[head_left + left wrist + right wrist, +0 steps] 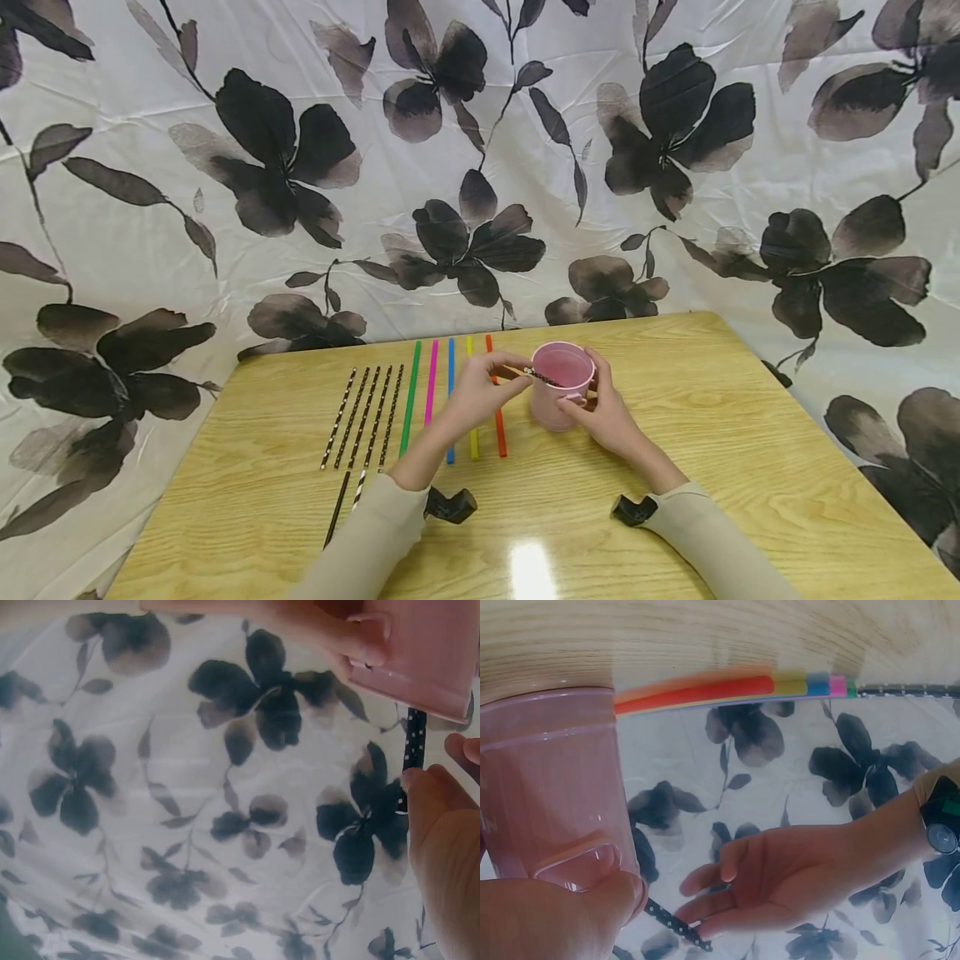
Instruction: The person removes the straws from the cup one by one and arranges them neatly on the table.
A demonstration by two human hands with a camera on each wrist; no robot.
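A pink cup (551, 412) with a small handle stands on the table at right of centre. My right hand (607, 417) grips it from the right side, thumb by the handle; the right wrist view shows that thumb (570, 911) close up. A black straw with white dots (415, 742) slants over the cup's rim, its far end inside the cup. Between thumb and fingers, my left hand (480, 392) pinches the outer end of this straw. In the right wrist view the straw (671, 919) runs from the rim to the left fingertips.
Left of the cup lie a red straw (497, 417), a yellow straw (474, 442), blue, pink and a green straw (410, 400). Farther left are several dark patterned straws (362, 421), with a plain black straw (337, 508) nearer. Floral cloth (465, 167) hangs behind the table (750, 433).
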